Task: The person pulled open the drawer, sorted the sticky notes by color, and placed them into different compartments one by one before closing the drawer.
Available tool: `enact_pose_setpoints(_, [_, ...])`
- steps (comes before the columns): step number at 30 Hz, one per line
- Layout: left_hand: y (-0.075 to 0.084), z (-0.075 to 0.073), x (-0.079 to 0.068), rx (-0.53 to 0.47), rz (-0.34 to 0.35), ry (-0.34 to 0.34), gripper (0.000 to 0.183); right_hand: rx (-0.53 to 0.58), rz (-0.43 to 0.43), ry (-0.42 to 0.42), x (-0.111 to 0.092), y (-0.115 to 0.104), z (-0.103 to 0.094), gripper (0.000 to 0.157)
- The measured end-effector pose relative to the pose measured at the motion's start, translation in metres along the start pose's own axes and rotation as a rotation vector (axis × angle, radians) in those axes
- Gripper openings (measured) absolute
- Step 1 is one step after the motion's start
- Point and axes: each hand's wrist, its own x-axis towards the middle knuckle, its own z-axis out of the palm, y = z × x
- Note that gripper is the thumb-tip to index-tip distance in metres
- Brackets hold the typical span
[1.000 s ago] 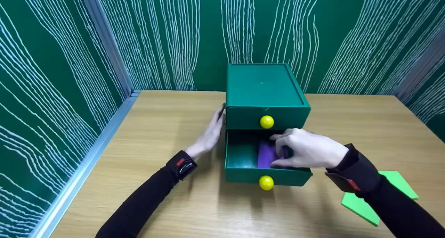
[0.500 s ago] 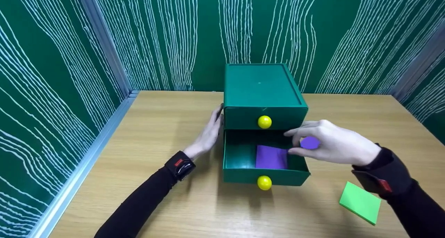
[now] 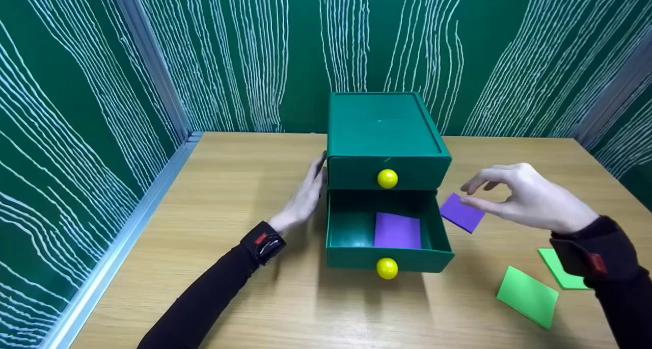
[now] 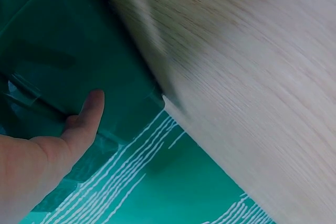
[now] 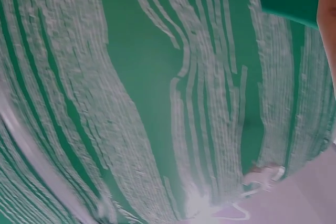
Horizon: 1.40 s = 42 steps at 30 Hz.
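Green wall [image 3: 305, 58] with wavy white lines at the back; wood-grain table [image 3: 244, 186] in front of it. Green drawer unit [image 3: 384, 125] on the table, front facing the person, depth axis running back toward the wall. Upper drawer [image 3: 351, 173] pushed in, contents hidden. Lower drawer [image 3: 417, 261] pulled out toward the person; one purple sheet [image 3: 397, 231] inside, right of centre, edges roughly square to the drawer. Right hand [image 3: 540, 198] beside the unit: thumb and fingers curved, clear gap between, nothing held. Left hand [image 3: 304, 198] against the unit's left side, fingers extended, gripping nothing. Green pads [image 3: 528, 297] at right, nearer one turned diagonally, other partly behind the wrist. Purple pad [image 3: 461, 216] just right of the drawer, diagonal, below the right thumb tip; contact cannot be told. Yellow knobs [image 3: 387, 178], one per drawer, point toward the person.
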Motion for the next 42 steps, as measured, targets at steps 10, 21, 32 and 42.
enact_pose_setpoints(10, [-0.001, 0.001, -0.001, 0.019, 0.0, 0.014, 0.057, -0.001, 0.205, -0.037, -0.022, 0.058, 0.02, 0.021])
enact_pose_setpoints(21, [-0.001, 0.002, -0.001, 0.019, 0.014, 0.011, 0.058, 0.099, 0.416, -0.255, -0.05, 0.112, 0.072, 0.064])
enact_pose_setpoints(32, [-0.001, 0.001, -0.002, -0.074, 0.018, -0.009, 0.058, 0.014, 0.354, -0.268, -0.043, 0.105, 0.092, 0.057])
enact_pose_setpoints(42, [-0.001, 0.002, -0.001, -0.055, 0.003, -0.014, 0.058, 0.074, 0.346, -0.235, -0.037, 0.093, 0.086, 0.042])
